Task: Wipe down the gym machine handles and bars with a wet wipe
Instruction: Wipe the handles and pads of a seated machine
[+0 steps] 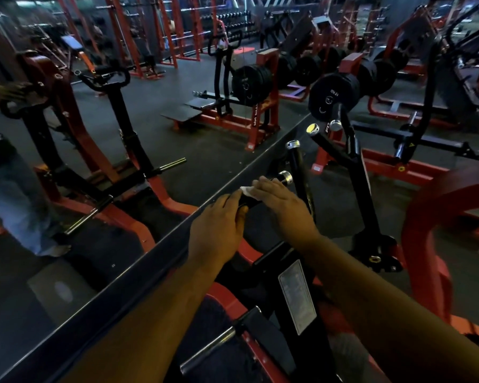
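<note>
**Both hands on the handle, wipe underneath**

I'm looking down my forearms at a black handle (263,189) that sticks out toward the mirror (122,161) with a chrome cap (286,176) at its far end. My left hand (219,225) curls round the near stretch of the handle, and I read that as a brace, so the bar doesn't swing while I rub. My right hand (281,200) lies over the handle further out, fingers fairly straight and pressing down. The wipe (248,191) is a white scrap pinned between that palm and the handle, just one corner peeking out on the left side, right beside my left fingertips. A flat palm suits a sliding stroke along the grip, which is probably why it sits that way. The light is dim, so I can't say whether my right thumb hooks under the handle.

Two more black bars (296,164) with chrome ends stand just beyond, and they look like the next stops. Plates (332,96) are loaded on the red frame (426,230) behind them. By my judgement I'm mid-wipe on this one grip, with the cap end not yet covered. The risk I see is the wipe bunching up under the palm and skipping part of the handle.
</note>
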The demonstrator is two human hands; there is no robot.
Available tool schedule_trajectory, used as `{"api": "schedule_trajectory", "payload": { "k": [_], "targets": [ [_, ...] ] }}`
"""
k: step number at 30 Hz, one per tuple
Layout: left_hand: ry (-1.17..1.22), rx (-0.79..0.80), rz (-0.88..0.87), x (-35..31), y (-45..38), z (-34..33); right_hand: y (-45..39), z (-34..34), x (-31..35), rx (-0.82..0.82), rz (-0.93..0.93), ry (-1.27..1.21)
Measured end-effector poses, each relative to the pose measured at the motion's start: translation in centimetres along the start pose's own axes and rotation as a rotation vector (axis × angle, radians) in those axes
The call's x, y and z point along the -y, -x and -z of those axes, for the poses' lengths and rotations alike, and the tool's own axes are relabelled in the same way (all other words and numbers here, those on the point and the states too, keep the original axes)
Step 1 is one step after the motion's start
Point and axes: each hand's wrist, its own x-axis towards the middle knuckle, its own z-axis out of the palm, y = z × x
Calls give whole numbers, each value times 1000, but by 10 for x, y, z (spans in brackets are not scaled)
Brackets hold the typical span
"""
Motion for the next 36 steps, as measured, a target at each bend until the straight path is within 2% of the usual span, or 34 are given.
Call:
{"api": "schedule_trajectory", "payload": {
  "k": [3, 5, 7, 9, 12, 15, 17, 19, 21, 24, 27, 29, 33, 36],
  "targets": [
    [7, 8, 1, -1, -1, 1, -8, 6, -42, -64, -134, 147],
    [13, 15, 7, -1, -1, 1, -9, -1, -37, -102, -250, 126],
    [19, 15, 6, -1, -1, 1, -2, -14, -10, -101, -225, 39],
    [26, 16, 0, 0, 0, 0, 8, -21, 11, -87, -73, -26],
    [26, 2, 3, 0, 0, -1, 6, -10, -5, -94, 19, 17],
    [24, -15, 5, -1, 0, -2, -6, 1, -44, -134, -150, 139],
    [30, -16, 1, 0, 0, -3, -7, -3, -43, -152, -259, 128],
    [26, -5, 5, 0, 0, -4, -2, -15, -17, -144, -256, 34],
    [11, 0, 13, 0, 0, -4, 6, -21, 7, -120, -176, -72],
    [30, 9, 18, 0, 1, -3, 6, -10, -2, -83, -96, -52],
    [61, 16, 15, -1, 1, 0, -3, 4, -31, -128, -317, 57],
    [68, 28, 6, 0, 2, 2, -5, 2, -26, -146, -446, 53],
    [76, 52, -13, 2, 2, 1, 4, -18, 19, -156, -393, -73],
    [78, 59, -36, 3, 4, 1, 3, -13, 21, -211, -413, -114]
  ]
}}
